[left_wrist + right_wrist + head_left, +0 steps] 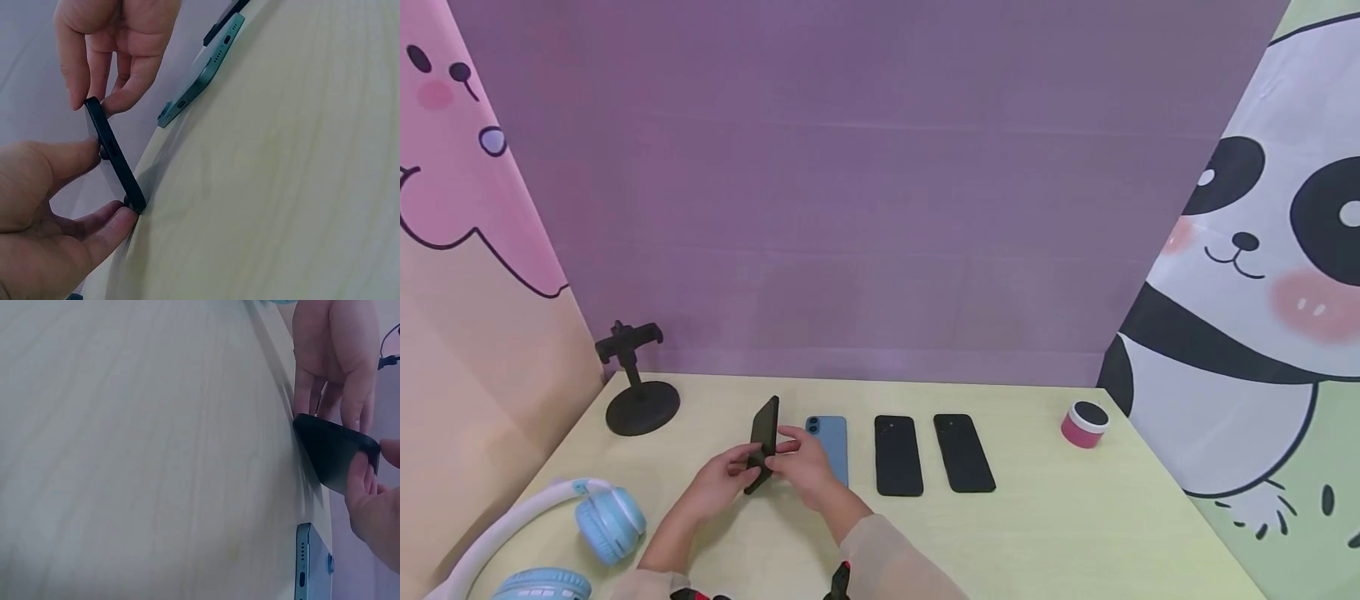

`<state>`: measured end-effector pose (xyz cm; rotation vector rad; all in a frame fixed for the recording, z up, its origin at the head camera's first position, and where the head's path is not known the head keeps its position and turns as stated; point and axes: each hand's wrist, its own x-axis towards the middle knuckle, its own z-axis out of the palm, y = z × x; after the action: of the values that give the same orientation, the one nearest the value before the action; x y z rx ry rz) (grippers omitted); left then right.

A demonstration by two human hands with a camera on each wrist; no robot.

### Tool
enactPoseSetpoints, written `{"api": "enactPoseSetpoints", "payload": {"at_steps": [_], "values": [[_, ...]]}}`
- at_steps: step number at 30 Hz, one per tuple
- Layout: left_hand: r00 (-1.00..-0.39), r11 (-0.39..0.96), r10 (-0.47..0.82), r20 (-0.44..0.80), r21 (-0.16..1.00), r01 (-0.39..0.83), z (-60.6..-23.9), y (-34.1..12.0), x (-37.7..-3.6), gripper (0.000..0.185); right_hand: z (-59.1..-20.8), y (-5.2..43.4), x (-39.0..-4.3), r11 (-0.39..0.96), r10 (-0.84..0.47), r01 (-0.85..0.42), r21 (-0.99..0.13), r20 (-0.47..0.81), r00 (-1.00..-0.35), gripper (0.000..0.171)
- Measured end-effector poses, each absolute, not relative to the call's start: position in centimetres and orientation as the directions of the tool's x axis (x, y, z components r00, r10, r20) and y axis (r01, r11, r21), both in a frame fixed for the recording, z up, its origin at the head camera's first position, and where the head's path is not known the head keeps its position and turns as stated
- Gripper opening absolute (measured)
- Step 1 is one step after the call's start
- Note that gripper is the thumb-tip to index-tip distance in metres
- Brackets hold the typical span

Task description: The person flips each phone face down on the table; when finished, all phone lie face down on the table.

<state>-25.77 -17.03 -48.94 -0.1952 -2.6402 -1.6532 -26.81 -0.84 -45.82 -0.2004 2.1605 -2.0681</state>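
My left hand [718, 482] pinches the black phone [763, 444] at its lower end, tilted on edge on the table [1060, 533]; my right hand [808, 467], at three o'clock, pinches its edge. The blue phone [831, 442] lies flat just right.

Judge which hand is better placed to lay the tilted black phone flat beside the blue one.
Probably the right hand: it pinches the black phone on the side facing the blue phone. The left hand grips its lower end, resting on the table, as a pivot.
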Motion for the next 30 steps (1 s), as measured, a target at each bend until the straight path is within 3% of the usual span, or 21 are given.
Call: {"api": "enactPoseSetpoints", "payload": {"at_steps": [10, 30], "values": [[-0.995, 0.333, 0.086, 0.045, 0.94, 0.071, -48.49, -16.73, -25.68, 0.043, -46.03, -0.55, -27.06, -0.082, -0.281, 0.026, -0.996, -0.001, -0.96, 0.046], [-0.992, 0.111, 0.117, 0.047, 0.992, 0.06, -48.26, -16.28, -25.86, 0.047, -45.72, -0.83, -27.44, -0.047, -0.292, 0.008, -0.999, 0.006, -0.956, 0.044]]}}
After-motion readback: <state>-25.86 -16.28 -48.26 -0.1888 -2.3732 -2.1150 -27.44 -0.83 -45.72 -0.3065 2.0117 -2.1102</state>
